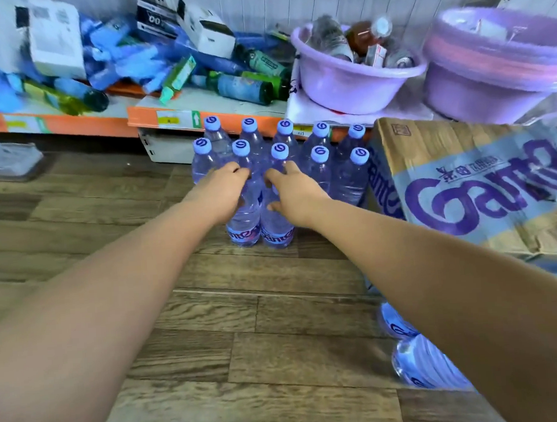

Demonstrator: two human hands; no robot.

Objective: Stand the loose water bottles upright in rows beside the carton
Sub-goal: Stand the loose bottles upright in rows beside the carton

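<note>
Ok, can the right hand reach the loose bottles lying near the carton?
Probably yes, once the right hand frees its upright bottle: the loose bottles lie uncovered on the floor, nearer the person.

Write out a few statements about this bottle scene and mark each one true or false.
1. The left hand and right hand each grip an upright front bottle. True.
2. The carton sits left of the standing rows. False: it is on their right.
3. Ten capped bottles stand in two rows behind the hands. True.
4. Every bottle is upright. False: loose bottles lie on the floor by the right arm.
5. The left purple basin is empty. False: it holds bottles.
</note>
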